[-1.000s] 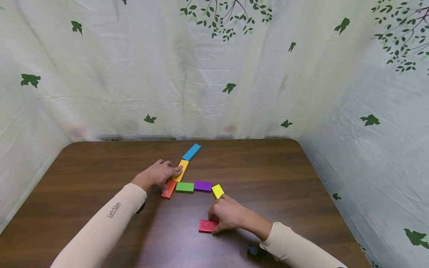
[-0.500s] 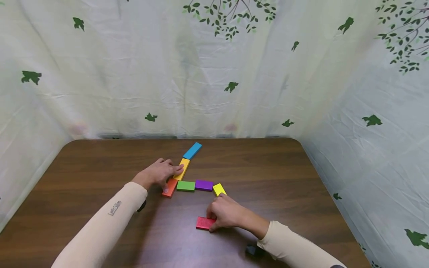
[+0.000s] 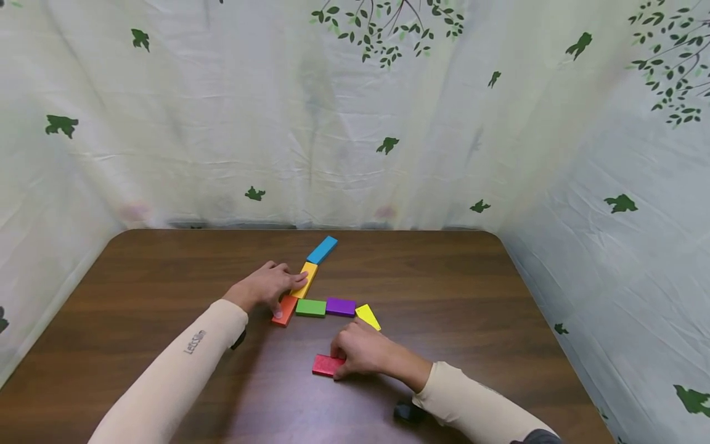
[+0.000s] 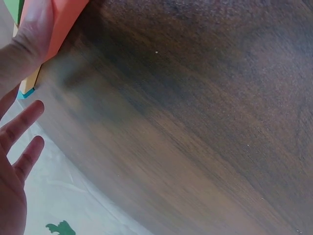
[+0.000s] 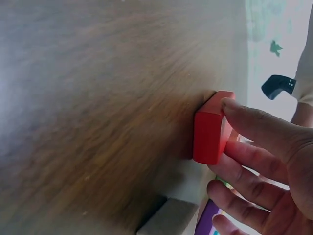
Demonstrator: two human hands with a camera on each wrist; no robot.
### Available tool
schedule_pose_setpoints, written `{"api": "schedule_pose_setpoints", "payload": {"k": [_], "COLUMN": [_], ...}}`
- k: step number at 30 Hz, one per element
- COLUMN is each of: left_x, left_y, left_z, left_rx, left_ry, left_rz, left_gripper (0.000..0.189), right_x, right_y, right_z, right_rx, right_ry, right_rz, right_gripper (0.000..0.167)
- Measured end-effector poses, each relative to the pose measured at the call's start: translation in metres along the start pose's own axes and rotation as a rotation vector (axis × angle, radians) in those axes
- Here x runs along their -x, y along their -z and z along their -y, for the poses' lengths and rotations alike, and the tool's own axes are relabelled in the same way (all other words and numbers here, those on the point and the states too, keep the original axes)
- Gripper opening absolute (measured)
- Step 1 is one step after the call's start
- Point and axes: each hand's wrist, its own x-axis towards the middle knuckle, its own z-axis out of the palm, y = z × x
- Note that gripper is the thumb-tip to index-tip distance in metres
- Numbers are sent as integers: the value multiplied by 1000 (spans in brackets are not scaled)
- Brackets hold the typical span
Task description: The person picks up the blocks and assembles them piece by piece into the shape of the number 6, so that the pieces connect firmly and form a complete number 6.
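In the head view my left hand [image 3: 263, 287] rests on two blocks. Its thumb touches the orange-red block [image 3: 288, 312], and a finger lies on the amber block [image 3: 312, 269]. From the left wrist, the other fingers [image 4: 25, 120] appear extended off the blocks. My right hand [image 3: 363, 348] pinches a red block [image 3: 324, 365] lying flat, held by its right end between thumb and fingers. The right wrist view has the thumb on one side of the red block [image 5: 207, 137]. A yellow block [image 3: 368, 316] sits just behind that hand, partly covered by it.
A blue block [image 3: 322, 250] continues beyond the amber one. Green [image 3: 311, 308] and purple [image 3: 341, 307] blocks run rightward from the orange-red one. The brown table [image 3: 444, 296] ends at a white leaf-print curtain [image 3: 333, 154]. A black device [image 3: 407, 412] is beside the right wrist.
My right hand has slid the red block leftward and slightly away from me. The left hand keeps its place on the orange-red and amber blocks. The head view has shifted a little.
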Motion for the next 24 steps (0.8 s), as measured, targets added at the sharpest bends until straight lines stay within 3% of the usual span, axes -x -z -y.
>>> {"api": "schedule_pose_setpoints", "payload": {"k": [14, 24], "left_x": [-7, -4], "left_y": [1, 1], "left_z": [-2, -1], "left_rx": [0, 18], "left_ry": [20, 29], "left_rz": [18, 23], "left_gripper": [89, 88], "right_x": [-20, -38], "right_y": [-1, -1], "right_z": [6, 15], "right_rx": [-23, -14], "right_ry": [-59, -55], "right_rz": [7, -10], "right_gripper": [26, 27]}}
